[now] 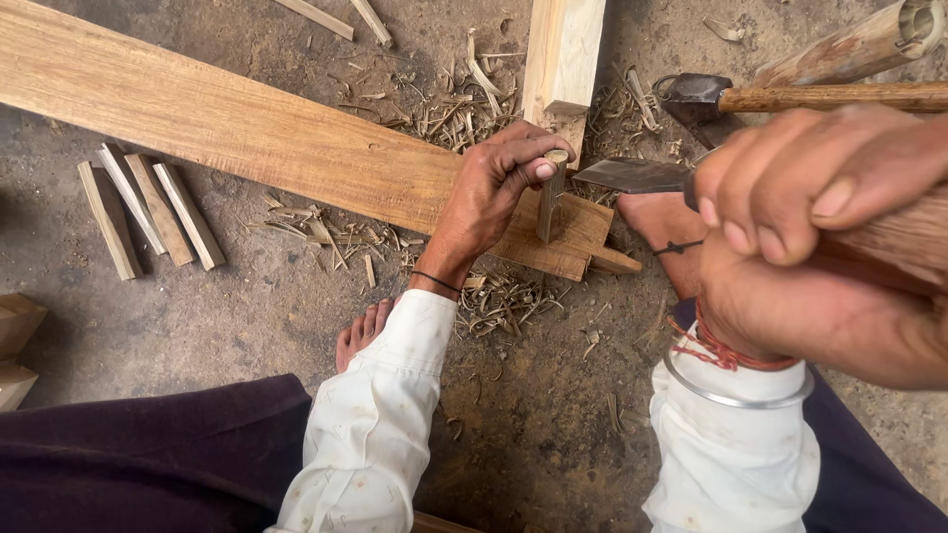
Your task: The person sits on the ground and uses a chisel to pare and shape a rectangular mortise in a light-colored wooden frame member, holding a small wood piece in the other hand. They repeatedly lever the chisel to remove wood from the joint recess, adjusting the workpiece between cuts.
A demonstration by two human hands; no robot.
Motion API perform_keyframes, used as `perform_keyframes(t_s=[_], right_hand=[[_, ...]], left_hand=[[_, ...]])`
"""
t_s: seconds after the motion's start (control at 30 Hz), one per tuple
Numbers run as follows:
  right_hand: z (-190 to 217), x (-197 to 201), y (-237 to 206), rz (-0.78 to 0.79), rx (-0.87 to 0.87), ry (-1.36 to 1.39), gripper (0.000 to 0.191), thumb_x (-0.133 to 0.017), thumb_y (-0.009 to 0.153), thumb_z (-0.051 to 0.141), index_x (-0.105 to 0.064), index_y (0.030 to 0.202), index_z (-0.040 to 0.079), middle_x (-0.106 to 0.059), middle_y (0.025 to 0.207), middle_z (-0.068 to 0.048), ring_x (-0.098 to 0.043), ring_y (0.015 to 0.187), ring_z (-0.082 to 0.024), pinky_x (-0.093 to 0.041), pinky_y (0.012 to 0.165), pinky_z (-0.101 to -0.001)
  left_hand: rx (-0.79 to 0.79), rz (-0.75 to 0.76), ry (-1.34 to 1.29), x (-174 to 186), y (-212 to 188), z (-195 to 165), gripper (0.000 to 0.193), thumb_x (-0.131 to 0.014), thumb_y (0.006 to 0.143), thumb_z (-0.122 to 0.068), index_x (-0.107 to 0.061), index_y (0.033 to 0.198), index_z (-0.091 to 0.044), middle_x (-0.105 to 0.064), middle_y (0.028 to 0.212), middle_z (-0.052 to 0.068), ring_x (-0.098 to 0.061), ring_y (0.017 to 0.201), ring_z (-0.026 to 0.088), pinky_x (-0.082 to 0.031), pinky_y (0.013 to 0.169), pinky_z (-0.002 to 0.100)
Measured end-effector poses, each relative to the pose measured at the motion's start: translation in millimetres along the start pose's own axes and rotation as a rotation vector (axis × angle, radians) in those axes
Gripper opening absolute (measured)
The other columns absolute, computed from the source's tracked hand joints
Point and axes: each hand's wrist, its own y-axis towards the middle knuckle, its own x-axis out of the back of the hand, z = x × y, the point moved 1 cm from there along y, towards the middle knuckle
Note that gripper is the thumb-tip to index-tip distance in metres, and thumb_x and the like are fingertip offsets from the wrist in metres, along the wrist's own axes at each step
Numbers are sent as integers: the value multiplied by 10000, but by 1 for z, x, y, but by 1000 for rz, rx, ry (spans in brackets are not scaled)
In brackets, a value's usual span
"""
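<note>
At frame centre, the left hand (494,192) pinches a short, stiff, light wooden peg (551,197) upright by its top; the right hand (810,237), at right, grips a wooden-handled steel blade (632,176).

Left hand (494,197) pinches a short upright wooden peg (551,197) on the long brown wooden plank (227,123). Right hand (810,247) grips a wooden-handled adze (637,176), blade beside peg.

- Small wooden peg (552,197): short, pale, roughly squared stick, standing upright on end atop the long plank (227,123), near the plank's right end.
- Adze-like tool: dark, flat metal blade (632,176) on a thick wooden handle (904,242), the blade lying level with its tip just beside the peg's upper part.
</note>
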Motion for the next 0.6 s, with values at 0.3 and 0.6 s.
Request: perform_keyframes(t_s=[0.3, 0.6], right_hand=[[-13, 3, -14, -3, -46, -104, 385, -560, 1018, 438, -532, 890, 76, -436, 558, -91, -394, 401, -167, -394, 414, -339], [-17, -5, -17, -60, -109, -70, 512, -556, 1064, 532, -508, 908, 48, -453, 595, -84, -374, 440, -176, -373, 425, -345]], left_hand=[[0, -13, 54, 2, 0, -4, 231, -656, 1008, -110, -744, 1215, -56, -709, 1085, 22, -686, 958, 129, -600, 854, 260], [-35, -35, 135, 1, 1, -7, 234, -648, 1003, -137, -745, 1203, -65, -727, 1094, 23, -721, 988, 136, -622, 901, 276]])
